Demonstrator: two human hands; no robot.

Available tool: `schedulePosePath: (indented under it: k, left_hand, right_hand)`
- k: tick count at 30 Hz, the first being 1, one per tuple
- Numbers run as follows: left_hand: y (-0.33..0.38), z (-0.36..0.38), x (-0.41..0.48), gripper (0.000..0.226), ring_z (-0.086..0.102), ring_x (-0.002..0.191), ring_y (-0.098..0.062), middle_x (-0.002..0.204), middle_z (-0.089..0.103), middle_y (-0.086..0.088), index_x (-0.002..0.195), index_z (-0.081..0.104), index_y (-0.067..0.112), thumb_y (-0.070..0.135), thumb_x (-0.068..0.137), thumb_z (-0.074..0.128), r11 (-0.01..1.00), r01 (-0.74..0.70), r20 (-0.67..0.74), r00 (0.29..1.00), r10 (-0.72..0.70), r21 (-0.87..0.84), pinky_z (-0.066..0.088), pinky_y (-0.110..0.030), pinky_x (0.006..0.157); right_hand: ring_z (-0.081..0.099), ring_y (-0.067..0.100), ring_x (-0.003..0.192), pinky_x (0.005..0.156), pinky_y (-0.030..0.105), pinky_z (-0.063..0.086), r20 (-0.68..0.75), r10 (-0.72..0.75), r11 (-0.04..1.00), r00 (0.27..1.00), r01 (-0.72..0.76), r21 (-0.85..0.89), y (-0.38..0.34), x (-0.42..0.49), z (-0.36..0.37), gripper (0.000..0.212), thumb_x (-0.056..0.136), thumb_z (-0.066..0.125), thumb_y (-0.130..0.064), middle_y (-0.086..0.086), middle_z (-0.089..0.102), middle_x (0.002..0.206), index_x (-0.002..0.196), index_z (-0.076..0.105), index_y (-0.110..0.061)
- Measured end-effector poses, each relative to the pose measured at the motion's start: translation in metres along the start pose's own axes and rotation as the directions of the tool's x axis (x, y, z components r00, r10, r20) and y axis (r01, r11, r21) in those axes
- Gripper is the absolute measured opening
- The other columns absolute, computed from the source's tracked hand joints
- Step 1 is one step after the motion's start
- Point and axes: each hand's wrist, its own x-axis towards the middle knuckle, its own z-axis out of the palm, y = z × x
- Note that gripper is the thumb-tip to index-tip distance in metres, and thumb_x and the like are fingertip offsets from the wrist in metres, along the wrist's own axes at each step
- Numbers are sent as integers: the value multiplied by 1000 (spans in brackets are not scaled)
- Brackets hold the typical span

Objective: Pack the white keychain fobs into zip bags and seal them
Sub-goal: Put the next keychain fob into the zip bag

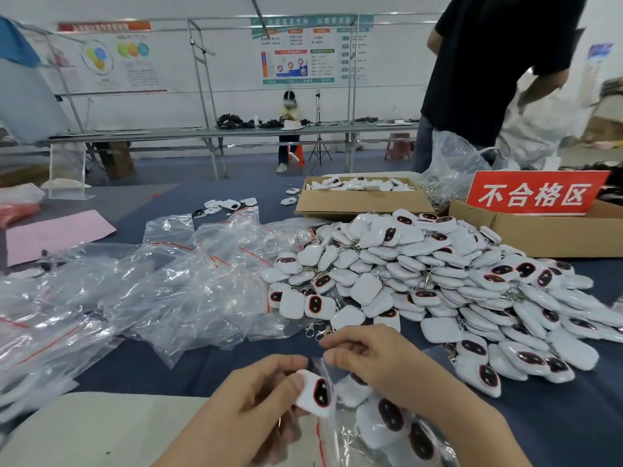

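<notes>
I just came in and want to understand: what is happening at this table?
A person's left hand pinches one white fob at the mouth of a zip bag, which the right hand holds open. Several fobs already lie inside. A loose pile waits on the right, empty bags on the left.

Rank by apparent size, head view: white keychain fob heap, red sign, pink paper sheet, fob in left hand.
1. Heap of white keychain fobs
2. Red sign with white characters and pink paper sheet: too alike to rank
3. White fob in left hand
</notes>
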Motion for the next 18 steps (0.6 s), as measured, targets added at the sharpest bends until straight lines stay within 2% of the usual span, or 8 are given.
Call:
schedulePosePath:
  k: [2,4,6,7,9,11,14,18]
  left_hand:
    - [0,0,-1,15,62,55,-24,74,73,-15,110,68,32,31,96,63,1000,5,-19,1000,-6,-21,47,-28,49]
    - [0,1,-1,21,63,57,-22,76,72,-18,111,65,17,28,93,67,999,25,-15,1000,-26,-44,46,-29,50]
    - [0,4,-1,23,63,60,-20,74,72,-13,107,65,12,27,91,70,999,38,7,999,-37,-18,45,-28,54]
    - [1,6,-2,21,63,60,-19,73,72,-8,106,65,12,27,92,71,999,34,25,999,-34,21,46,-26,54]
    - [3,10,-2,18,63,59,-16,73,72,-3,105,66,15,28,93,70,997,14,51,999,-18,78,46,-21,53]
    - [5,12,-2,14,62,59,-14,77,74,-3,102,71,19,30,93,71,995,-14,68,998,7,102,46,-20,55]
    - [4,17,-4,13,61,68,-9,93,77,-2,102,77,25,32,92,71,986,-74,74,995,63,151,45,-19,65]
    - [-3,23,-6,27,69,84,-4,105,75,13,107,69,54,55,82,76,977,-118,54,992,110,180,52,-22,80]
  right_hand:
    - [65,0,88,78,13,51,12,-1,1000,1000,1,12,-1,0,0,11,92,69,-39,-13,73,94,101,74,-39]
    - [68,10,88,82,24,56,15,-10,1000,1000,10,11,-2,0,0,7,92,69,-33,-7,75,93,93,75,-37]
    - [69,21,89,84,34,57,5,-14,999,1000,13,47,-3,0,1,9,91,70,-29,-1,75,91,87,75,-34]
    - [69,19,88,84,32,57,-9,-15,998,1000,15,59,-3,1,1,9,91,71,-29,-3,75,89,85,74,-34]
    - [67,7,83,81,22,55,-54,-24,998,998,26,54,-1,1,1,8,90,71,-29,-13,74,85,84,74,-33]
    - [64,-1,78,77,15,51,-108,-27,997,994,34,66,0,1,1,6,90,71,-29,-16,73,82,85,74,-31]
    - [64,-1,76,73,13,50,-160,-29,995,987,44,90,0,1,0,5,90,72,-28,-12,74,82,87,75,-27]
    - [66,1,80,75,15,52,-194,-34,996,980,49,77,0,2,-1,6,92,70,-28,-8,74,84,91,75,-25]
